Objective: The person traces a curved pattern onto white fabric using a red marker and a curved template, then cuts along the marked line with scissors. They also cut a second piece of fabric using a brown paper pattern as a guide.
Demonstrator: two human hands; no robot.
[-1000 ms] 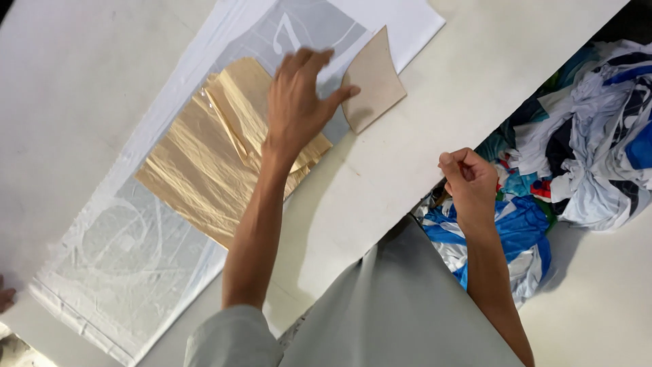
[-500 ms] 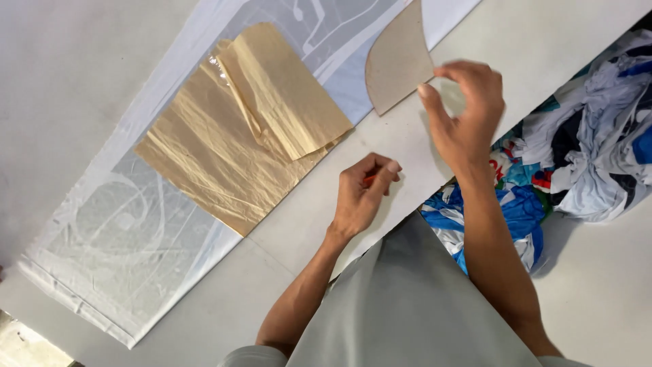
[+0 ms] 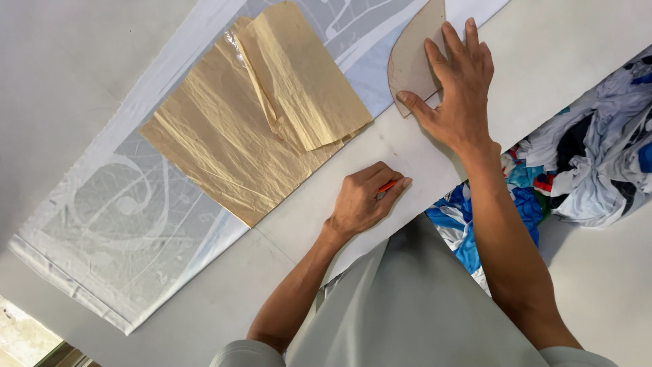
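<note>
My right hand (image 3: 456, 95) lies flat, fingers spread, on a tan cardboard template (image 3: 414, 58) with a curved edge. The template rests on pale patterned fabric (image 3: 129, 224) at the white table's edge. My left hand (image 3: 363, 200) is closed around a red pencil (image 3: 387, 185), resting on the bare table (image 3: 435, 163) just below the template. Left of both hands, crinkled golden-tan paper (image 3: 238, 136) lies on the fabric with a folded piece on top of it.
A heap of mixed blue, white and dark cloth scraps (image 3: 584, 163) lies off the table's edge at the right. The table surface extends to the upper left (image 3: 68, 68). My grey-clad torso fills the bottom centre.
My left hand left the template and paper and drew back to the table's edge, now holding the red pencil. My right hand rose from near the scraps and pressed onto the template.
</note>
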